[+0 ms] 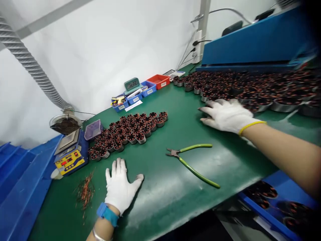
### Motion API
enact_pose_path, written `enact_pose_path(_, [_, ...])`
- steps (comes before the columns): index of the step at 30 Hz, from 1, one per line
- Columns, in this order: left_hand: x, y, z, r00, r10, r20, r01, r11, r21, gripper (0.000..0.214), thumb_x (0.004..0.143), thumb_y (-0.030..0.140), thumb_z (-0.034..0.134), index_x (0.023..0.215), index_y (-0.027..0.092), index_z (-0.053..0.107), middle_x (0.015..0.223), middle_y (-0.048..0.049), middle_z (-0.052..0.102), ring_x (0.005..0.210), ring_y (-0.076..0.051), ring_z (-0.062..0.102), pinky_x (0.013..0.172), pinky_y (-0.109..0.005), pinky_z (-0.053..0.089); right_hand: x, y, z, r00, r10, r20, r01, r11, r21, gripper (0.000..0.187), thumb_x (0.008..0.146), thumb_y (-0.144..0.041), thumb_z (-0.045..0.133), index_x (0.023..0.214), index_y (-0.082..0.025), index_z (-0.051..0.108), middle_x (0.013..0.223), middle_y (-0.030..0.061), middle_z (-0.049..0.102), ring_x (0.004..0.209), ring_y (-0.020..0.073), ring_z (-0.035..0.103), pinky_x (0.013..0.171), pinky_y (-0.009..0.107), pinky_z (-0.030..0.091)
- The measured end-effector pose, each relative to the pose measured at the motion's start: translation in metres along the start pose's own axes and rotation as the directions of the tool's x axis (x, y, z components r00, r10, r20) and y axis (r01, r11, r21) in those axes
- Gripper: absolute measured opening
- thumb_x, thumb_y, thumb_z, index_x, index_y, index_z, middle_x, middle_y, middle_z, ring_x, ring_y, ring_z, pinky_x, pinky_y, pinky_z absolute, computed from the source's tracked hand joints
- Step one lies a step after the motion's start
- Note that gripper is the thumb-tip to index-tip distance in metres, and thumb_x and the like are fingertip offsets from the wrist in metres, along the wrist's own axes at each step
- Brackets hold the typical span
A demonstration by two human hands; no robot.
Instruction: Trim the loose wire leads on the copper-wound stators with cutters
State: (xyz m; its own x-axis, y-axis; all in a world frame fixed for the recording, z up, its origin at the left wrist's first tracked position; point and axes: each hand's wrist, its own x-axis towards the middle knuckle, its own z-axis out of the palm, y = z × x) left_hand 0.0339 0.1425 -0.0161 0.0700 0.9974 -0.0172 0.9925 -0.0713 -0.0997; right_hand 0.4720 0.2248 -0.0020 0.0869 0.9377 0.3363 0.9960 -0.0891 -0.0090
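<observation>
My left hand (121,185), in a white glove with a blue wrist strap, lies flat on the green tabletop (155,201), fingers spread and nothing held. My right hand (225,115), gloved in white with a yellow cuff, rests with its fingers stretched out beside a large mass of copper-wound motor stators (260,100); I cannot tell whether it touches them. Between my hands lie green-handled cutting pliers (173,153), their handles apart. Beyond my left hand stands a smaller group of stators (131,129). Copper wire clippings (86,190) are heaped left of that hand.
At the left are a blue-yellow soldering unit (71,157), a purple tray (93,130) and a grey duct hose (37,67). Small blue bins (135,99), a red bin (158,81) and a clock (131,84) line the back. A blue crate (263,214) with stators sits below the right edge.
</observation>
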Motion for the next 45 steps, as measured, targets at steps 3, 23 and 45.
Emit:
enact_pose_path(3, [-0.004, -0.024, 0.009, 0.977, -0.13, -0.172, 0.132, 0.991, 0.0, 0.091, 0.088, 0.063, 0.048, 0.152, -0.001, 0.038, 0.161, -0.0261, 0.035, 0.153, -0.041, 0.029, 0.124, -0.063, 0.017, -0.013, -0.025, -0.007, 0.99, 0.09, -0.113, -0.083, 0.995, 0.063, 0.064, 0.094, -0.047, 0.048, 0.138, -0.001, 0.055, 0.138, 0.0355, 0.05, 0.122, 0.0503, 0.048, 0.097, 0.069, 0.036])
enact_pose_path(23, [0.008, 0.04, -0.01, 0.901, 0.192, -0.389, -0.327, 0.89, -0.318, 0.02, 0.086, 0.039, 0.07, 0.085, 0.021, 0.062, 0.129, -0.0103, 0.068, 0.113, -0.031, 0.066, 0.099, -0.05, 0.053, -0.132, -0.146, 0.004, 0.967, -0.253, -0.032, 0.253, 0.932, 0.261, 0.05, 0.095, -0.044, 0.043, 0.128, -0.013, 0.064, 0.112, 0.0187, 0.07, 0.09, 0.0359, 0.066, 0.077, 0.049, 0.054])
enact_pose_path(45, [-0.063, -0.042, 0.008, 0.995, 0.042, -0.091, -0.1, 0.52, -0.848, 0.106, 0.071, 0.046, 0.081, 0.157, 0.018, 0.026, 0.111, -0.0063, 0.075, 0.1, -0.027, 0.074, 0.095, -0.043, 0.057, -0.128, -0.281, -0.032, 0.795, -0.585, 0.157, 0.438, 0.734, 0.519, 0.031, 0.092, -0.033, 0.039, 0.068, -0.022, 0.056, 0.069, 0.0048, 0.06, 0.065, 0.0183, 0.055, 0.062, 0.031, 0.038])
